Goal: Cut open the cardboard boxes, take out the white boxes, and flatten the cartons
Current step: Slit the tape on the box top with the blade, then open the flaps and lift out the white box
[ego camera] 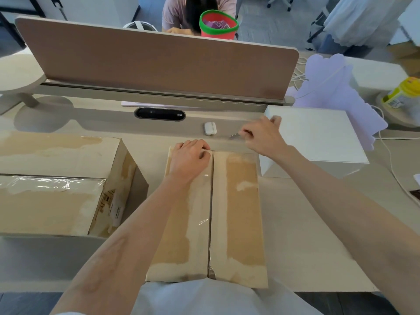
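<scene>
Light: bright, soft and even, from overhead; colours slightly washed.
Shadows: faint; the side carton [56, 201] at 9 o'clock shades the worktop [150, 153] beside it.
Glare: tape [52, 181] glints on it and on the middle carton [241, 223].
Blur: right hand [263, 137] and its metal tool [235, 134] are smeared.
Distortion: the screen [159, 64] at 12 o'clock bows; the forearms balloon toward 6 o'clock.

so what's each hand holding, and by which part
Right hand pinches a small metal tool by its rear end, tip free. Left hand lies curled on the far end of the cardboard box; whether its grip holds anything cannot be told.
</scene>
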Demonstrator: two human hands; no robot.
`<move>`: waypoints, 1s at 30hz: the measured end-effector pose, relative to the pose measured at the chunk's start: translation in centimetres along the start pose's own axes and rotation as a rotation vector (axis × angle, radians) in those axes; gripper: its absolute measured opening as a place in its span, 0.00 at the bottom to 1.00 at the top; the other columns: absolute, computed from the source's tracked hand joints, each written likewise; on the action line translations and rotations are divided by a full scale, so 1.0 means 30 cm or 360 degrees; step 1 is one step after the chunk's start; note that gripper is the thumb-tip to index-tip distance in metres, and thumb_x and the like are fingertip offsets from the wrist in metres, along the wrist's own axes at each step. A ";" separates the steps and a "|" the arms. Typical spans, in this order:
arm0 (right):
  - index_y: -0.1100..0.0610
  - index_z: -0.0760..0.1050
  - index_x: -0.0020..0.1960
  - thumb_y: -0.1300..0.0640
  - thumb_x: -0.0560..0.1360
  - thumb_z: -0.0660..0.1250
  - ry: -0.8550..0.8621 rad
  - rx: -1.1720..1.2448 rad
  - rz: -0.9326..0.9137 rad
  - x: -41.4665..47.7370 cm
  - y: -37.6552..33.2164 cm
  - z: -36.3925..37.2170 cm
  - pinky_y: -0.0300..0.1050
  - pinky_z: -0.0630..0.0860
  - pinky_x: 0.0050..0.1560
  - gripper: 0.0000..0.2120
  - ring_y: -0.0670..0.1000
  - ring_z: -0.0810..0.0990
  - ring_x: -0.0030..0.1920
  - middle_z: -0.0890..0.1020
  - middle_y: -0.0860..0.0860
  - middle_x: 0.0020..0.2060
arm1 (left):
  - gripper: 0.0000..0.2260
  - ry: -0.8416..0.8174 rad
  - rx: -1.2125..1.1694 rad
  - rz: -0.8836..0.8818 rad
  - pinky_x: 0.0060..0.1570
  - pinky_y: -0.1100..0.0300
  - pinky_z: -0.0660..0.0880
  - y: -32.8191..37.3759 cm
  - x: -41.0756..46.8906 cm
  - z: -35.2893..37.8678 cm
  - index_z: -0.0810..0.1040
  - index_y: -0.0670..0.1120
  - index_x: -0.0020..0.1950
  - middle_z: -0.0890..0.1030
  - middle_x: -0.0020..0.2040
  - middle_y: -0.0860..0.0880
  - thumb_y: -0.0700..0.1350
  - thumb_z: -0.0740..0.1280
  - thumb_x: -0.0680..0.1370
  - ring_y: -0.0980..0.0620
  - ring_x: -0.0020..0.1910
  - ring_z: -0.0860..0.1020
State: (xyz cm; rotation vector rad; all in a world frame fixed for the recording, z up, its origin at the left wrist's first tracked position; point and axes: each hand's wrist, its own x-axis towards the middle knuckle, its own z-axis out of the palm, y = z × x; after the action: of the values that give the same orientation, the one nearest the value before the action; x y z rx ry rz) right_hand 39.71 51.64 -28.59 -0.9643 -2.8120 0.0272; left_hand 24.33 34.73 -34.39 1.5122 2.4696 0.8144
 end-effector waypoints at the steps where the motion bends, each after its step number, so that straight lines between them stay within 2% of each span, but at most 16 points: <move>1: 0.55 0.75 0.34 0.56 0.76 0.58 0.0067 0.0082 0.0140 -0.031 0.012 0.015 0.48 0.49 0.39 0.14 0.52 0.73 0.41 0.77 0.47 0.31 | 0.08 -0.0004 0.0001 0.0006 0.56 0.62 0.60 0.002 -0.001 -0.001 0.77 0.51 0.50 0.81 0.48 0.57 0.44 0.60 0.75 0.54 0.50 0.75; 3: 0.53 0.75 0.36 0.52 0.79 0.57 0.0139 0.0221 0.0397 -0.104 0.029 0.054 0.47 0.52 0.43 0.15 0.52 0.74 0.39 0.77 0.48 0.33 | 0.08 -0.0012 -0.0011 0.0053 0.59 0.62 0.60 0.012 -0.007 -0.004 0.78 0.49 0.52 0.81 0.50 0.56 0.43 0.61 0.76 0.52 0.53 0.75; 5: 0.54 0.76 0.40 0.51 0.81 0.57 0.0172 0.0459 0.0578 -0.156 0.029 0.088 0.48 0.63 0.46 0.16 0.54 0.75 0.38 0.78 0.50 0.35 | 0.11 0.0010 -0.0019 0.0103 0.63 0.60 0.62 0.010 -0.011 -0.011 0.77 0.46 0.57 0.80 0.55 0.52 0.41 0.62 0.76 0.50 0.58 0.74; 7: 0.56 0.78 0.44 0.51 0.82 0.57 0.0157 0.0690 0.0735 -0.215 0.030 0.114 0.48 0.70 0.40 0.15 0.54 0.76 0.39 0.79 0.51 0.37 | 0.15 0.0024 0.0021 0.0162 0.66 0.58 0.63 0.017 -0.029 -0.014 0.75 0.43 0.63 0.78 0.61 0.48 0.40 0.62 0.76 0.48 0.63 0.72; 10: 0.53 0.73 0.39 0.49 0.81 0.60 0.0058 0.0823 0.0864 -0.320 0.054 0.162 0.46 0.64 0.32 0.13 0.51 0.72 0.33 0.73 0.48 0.29 | 0.18 0.0011 0.0105 0.0249 0.71 0.52 0.63 0.036 -0.073 0.006 0.71 0.41 0.68 0.73 0.69 0.44 0.41 0.61 0.78 0.46 0.69 0.68; 13: 0.55 0.69 0.35 0.56 0.78 0.64 -0.0129 0.0809 0.1008 -0.430 0.089 0.231 0.47 0.62 0.33 0.13 0.56 0.71 0.33 0.71 0.50 0.27 | 0.21 -0.0099 0.0187 0.0235 0.75 0.50 0.57 0.049 -0.105 0.022 0.66 0.42 0.73 0.66 0.75 0.44 0.44 0.57 0.80 0.46 0.75 0.61; 17: 0.63 0.72 0.40 0.65 0.77 0.60 -0.0302 0.0768 0.1298 -0.572 0.139 0.303 0.46 0.64 0.35 0.07 0.61 0.74 0.39 0.76 0.58 0.35 | 0.23 -0.0195 0.0316 0.0188 0.77 0.50 0.51 0.065 -0.129 0.029 0.61 0.44 0.77 0.60 0.78 0.46 0.47 0.51 0.82 0.49 0.78 0.54; 19: 0.60 0.72 0.40 0.65 0.76 0.60 -0.0350 0.0684 0.1335 -0.628 0.155 0.314 0.45 0.66 0.38 0.07 0.62 0.75 0.42 0.76 0.59 0.37 | 0.23 -0.0220 0.0354 0.0165 0.77 0.50 0.50 0.075 -0.149 0.031 0.60 0.45 0.78 0.58 0.79 0.47 0.48 0.48 0.82 0.50 0.78 0.52; 21: 0.59 0.79 0.48 0.66 0.76 0.60 -0.0369 0.0627 0.1377 -0.675 0.177 0.327 0.46 0.70 0.44 0.10 0.63 0.77 0.49 0.78 0.60 0.46 | 0.24 -0.0219 0.0389 0.0156 0.77 0.50 0.50 0.083 -0.174 0.031 0.59 0.44 0.78 0.58 0.79 0.47 0.48 0.46 0.82 0.50 0.78 0.52; 23: 0.59 0.81 0.56 0.66 0.76 0.61 -0.0391 0.0601 0.1477 -0.720 0.203 0.340 0.47 0.71 0.54 0.13 0.63 0.77 0.54 0.76 0.61 0.56 | 0.26 -0.0197 0.0414 0.0158 0.76 0.48 0.53 0.089 -0.196 0.030 0.61 0.43 0.77 0.60 0.78 0.46 0.49 0.44 0.81 0.49 0.78 0.55; 25: 0.59 0.81 0.57 0.65 0.75 0.62 -0.0425 0.0590 0.1568 -0.757 0.222 0.343 0.47 0.72 0.57 0.14 0.62 0.77 0.56 0.78 0.62 0.57 | 0.26 -0.0179 0.0426 0.0168 0.75 0.47 0.57 0.091 -0.212 0.031 0.64 0.43 0.76 0.63 0.77 0.46 0.50 0.43 0.81 0.48 0.77 0.59; 27: 0.60 0.81 0.57 0.65 0.75 0.62 -0.0442 0.0607 0.1607 -0.788 0.231 0.340 0.48 0.74 0.55 0.14 0.62 0.78 0.57 0.81 0.61 0.55 | 0.26 -0.0165 0.0427 0.0173 0.73 0.47 0.59 0.091 -0.220 0.030 0.66 0.42 0.75 0.65 0.76 0.45 0.49 0.44 0.80 0.47 0.76 0.61; 30: 0.60 0.81 0.57 0.64 0.76 0.61 -0.0417 0.0587 0.1649 -0.819 0.239 0.326 0.49 0.74 0.52 0.14 0.63 0.77 0.57 0.81 0.60 0.55 | 0.26 -0.0176 0.0373 0.0147 0.75 0.48 0.55 0.099 -0.225 0.020 0.64 0.43 0.76 0.63 0.77 0.47 0.49 0.46 0.79 0.49 0.77 0.58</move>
State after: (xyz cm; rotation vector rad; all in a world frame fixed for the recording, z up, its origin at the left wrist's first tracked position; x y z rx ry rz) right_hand 61.55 42.67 -42.51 -2.2525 -2.0220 0.7947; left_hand 30.18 30.21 -34.48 1.7075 2.5007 0.4513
